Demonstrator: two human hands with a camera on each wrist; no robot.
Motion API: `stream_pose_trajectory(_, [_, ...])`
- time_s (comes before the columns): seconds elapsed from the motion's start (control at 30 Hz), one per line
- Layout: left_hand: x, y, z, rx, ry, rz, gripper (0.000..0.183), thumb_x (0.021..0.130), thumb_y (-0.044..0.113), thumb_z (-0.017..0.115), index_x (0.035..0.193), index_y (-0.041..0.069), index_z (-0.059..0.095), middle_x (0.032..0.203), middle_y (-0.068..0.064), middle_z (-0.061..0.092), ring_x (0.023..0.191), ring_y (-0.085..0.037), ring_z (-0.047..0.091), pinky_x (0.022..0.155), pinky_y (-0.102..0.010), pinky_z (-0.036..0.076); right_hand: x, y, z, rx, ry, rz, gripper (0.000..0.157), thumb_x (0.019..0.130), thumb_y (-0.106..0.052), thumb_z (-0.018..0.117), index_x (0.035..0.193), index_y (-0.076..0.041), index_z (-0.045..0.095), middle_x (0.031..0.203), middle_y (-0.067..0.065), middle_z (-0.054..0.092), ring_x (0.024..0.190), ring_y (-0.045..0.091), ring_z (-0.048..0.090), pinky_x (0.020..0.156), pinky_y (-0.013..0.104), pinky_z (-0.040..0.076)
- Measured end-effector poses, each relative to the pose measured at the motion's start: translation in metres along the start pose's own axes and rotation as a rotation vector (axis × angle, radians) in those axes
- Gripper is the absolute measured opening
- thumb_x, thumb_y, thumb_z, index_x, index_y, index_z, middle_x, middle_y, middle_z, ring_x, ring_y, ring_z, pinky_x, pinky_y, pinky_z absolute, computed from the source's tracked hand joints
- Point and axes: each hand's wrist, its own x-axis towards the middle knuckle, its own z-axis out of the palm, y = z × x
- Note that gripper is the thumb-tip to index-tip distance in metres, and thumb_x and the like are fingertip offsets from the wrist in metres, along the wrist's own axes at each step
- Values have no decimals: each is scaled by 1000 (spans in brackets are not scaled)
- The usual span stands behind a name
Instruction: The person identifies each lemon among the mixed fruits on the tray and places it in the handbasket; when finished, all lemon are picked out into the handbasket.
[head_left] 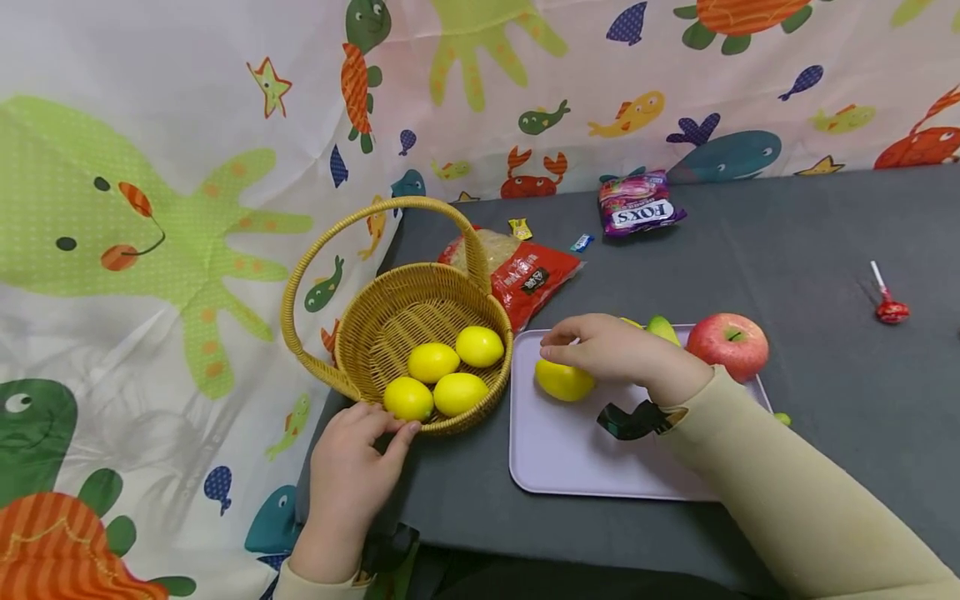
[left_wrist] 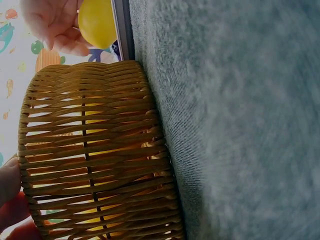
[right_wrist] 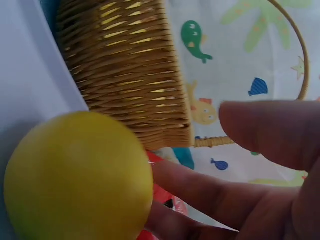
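My left hand (head_left: 352, 467) pinches the near rim of a woven basket (head_left: 375, 325), thumb outside. In the left wrist view, its fingers (left_wrist: 11, 192) show at the basket's upper edge. Several yellow lemons (head_left: 433, 363) sit together in the near right part of the basket. Over a pale lilac tray (head_left: 555, 467), my right hand (head_left: 615, 354) reaches to another lemon (head_left: 564, 382). The right wrist view shows its fingers (right_wrist: 200, 192) right at the side of that lemon (right_wrist: 80, 180), with the thumb held apart from it.
On the tray's far right are a red apple (head_left: 727, 346) and a green fruit (head_left: 663, 328), partly hidden. Behind the basket lies a red packet (head_left: 534, 279) with small wrapped sweets (head_left: 519, 229). A purple candy bag (head_left: 637, 204) stands farther back; a lollipop (head_left: 891, 308) lies right.
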Motion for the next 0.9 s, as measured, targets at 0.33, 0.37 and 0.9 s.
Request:
stream_pose_trajectory(0.33, [0,-1,0,5,0,4,20,75,29,92,78,15,78,81,3,66,90,-24,64,85,-43,54,-11,2,18,60,-150,-101,25,97,-33,66,115,-18,73,107,-1,68,101,23,57,84,37,49])
stream_pose_trajectory(0.37, [0,-1,0,5,0,6,20,75,29,91,78,15,78,81,3,66,91,-25,64,86,-43,54,-13,1,20,68,-163,-106,23,97,-33,67,114,-19,73,106,-1,68,99,22,58,83,36,49])
stream_pose_trajectory(0.9, [1,1,-1,5,3,12,20,75,29,92,77,15,77,82,2,66,89,-25,64,85,-43,54,-33,3,46,168,-336,-141,23,89,-25,79,110,-23,71,104,-3,68,99,24,59,86,39,50])
